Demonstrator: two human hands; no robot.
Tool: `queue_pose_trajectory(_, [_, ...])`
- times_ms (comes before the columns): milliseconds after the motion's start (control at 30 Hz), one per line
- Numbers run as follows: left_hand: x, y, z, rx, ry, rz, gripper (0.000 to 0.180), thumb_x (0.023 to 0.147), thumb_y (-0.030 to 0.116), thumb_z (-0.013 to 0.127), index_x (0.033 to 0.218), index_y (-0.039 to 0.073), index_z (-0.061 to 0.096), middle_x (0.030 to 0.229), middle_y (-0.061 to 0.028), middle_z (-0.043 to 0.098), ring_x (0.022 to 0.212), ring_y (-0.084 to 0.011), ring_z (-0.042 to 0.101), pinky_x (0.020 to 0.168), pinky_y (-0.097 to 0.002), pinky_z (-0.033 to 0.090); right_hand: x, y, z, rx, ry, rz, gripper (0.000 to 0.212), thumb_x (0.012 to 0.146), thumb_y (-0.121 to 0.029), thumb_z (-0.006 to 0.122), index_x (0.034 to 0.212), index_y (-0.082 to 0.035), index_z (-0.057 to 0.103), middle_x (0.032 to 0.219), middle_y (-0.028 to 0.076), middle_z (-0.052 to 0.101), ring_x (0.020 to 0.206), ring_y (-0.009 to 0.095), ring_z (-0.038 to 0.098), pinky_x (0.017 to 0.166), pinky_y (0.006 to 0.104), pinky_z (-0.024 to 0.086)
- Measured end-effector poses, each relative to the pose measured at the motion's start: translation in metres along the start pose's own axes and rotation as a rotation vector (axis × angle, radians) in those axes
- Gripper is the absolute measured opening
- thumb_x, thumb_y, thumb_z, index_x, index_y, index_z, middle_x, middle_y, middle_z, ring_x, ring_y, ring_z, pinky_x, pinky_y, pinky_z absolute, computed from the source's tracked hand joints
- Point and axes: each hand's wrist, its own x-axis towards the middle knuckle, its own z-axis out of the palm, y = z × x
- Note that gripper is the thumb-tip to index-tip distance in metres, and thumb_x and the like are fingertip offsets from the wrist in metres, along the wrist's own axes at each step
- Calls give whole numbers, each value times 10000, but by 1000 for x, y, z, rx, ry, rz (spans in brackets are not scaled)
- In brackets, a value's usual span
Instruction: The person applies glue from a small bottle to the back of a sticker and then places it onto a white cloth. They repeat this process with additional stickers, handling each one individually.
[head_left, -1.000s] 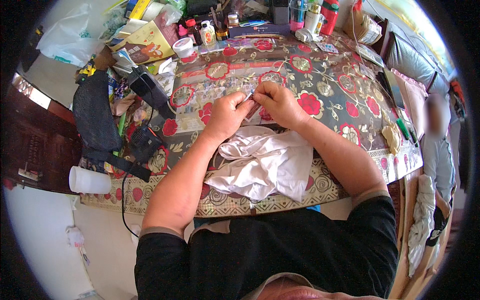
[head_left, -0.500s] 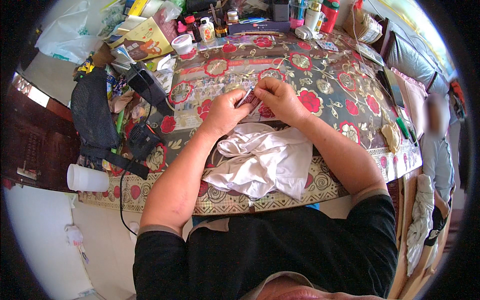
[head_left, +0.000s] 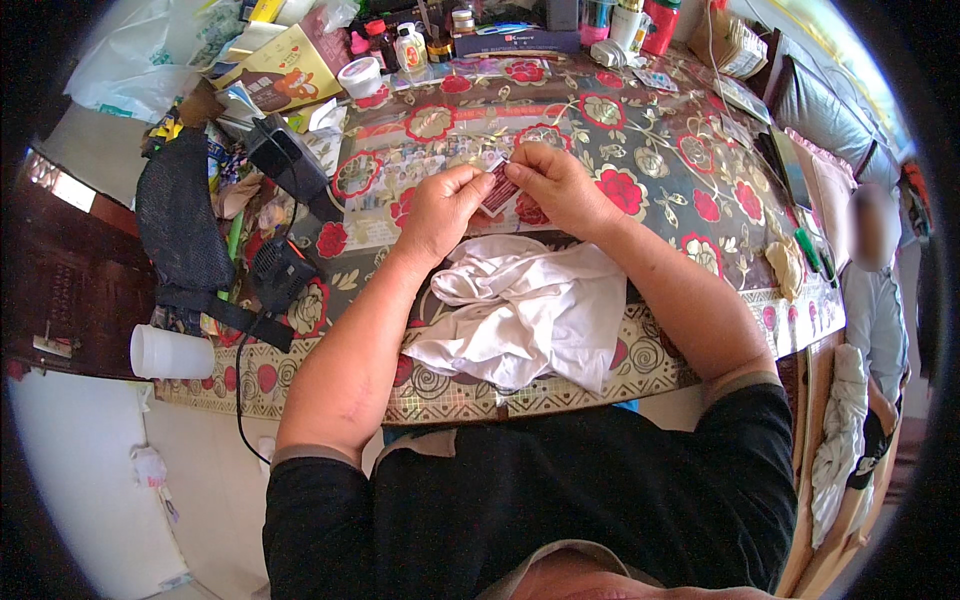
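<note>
Between my two hands is a small flat dark-red packet [head_left: 499, 193] with white edges and fine print. My left hand [head_left: 442, 210] pinches its left edge between thumb and fingers. At its upper right, my right hand [head_left: 563, 192] grips it with thumb and bent forefinger. The packet is tilted above the flowered tablecloth [head_left: 600, 110], and fingers cover parts of both sides. Just below my hands, a crumpled white cloth [head_left: 530, 315] lies near the table's front edge, not touched by either hand.
A black charger with a cable [head_left: 280, 150], a black mesh bag [head_left: 183, 210] and a white plastic tub [head_left: 172, 353] crowd the left side. Bottles [head_left: 410, 48] and a white cup [head_left: 360, 77] stand at the back. Green pens [head_left: 808, 250] lie right. A person [head_left: 878, 310] is at far right.
The packet has turned in my fingers, so more of its printed face shows. My right hand has shifted slightly, with its thumb now lying along the packet's edge. The white cloth stays put.
</note>
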Motion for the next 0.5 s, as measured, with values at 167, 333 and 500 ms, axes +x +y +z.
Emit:
queue_pose_trajectory(167, [1, -5, -1, -23, 9, 22, 194, 886, 155, 513, 848, -22, 583, 722, -49, 601, 608, -117, 611, 518, -225, 500, -1, -7, 1, -26, -13, 2, 134, 888, -141, 523, 814, -31, 504, 686, -60, 425, 631, 27, 374, 536, 201, 351])
queue_pose_trajectory(333, [0, -3, -2, 75, 24, 44, 185, 877, 147, 514, 845, -21, 586, 711, -35, 587, 606, -105, 579, 538, -234, 509, -2, -8, -2, 99, -71, 109, 58, 867, -88, 535, 855, -34, 517, 716, -55, 452, 647, 21, 398, 545, 189, 361])
queue_pose_trajectory(500, [2, -5, -2, 87, 42, 70, 170, 871, 135, 518, 835, -20, 578, 687, -39, 584, 566, -115, 592, 500, -228, 492, 3, 9, -2, 172, -85, 29, 84, 851, -67, 541, 931, -41, 530, 777, -10, 515, 653, 42, 476, 551, 197, 415])
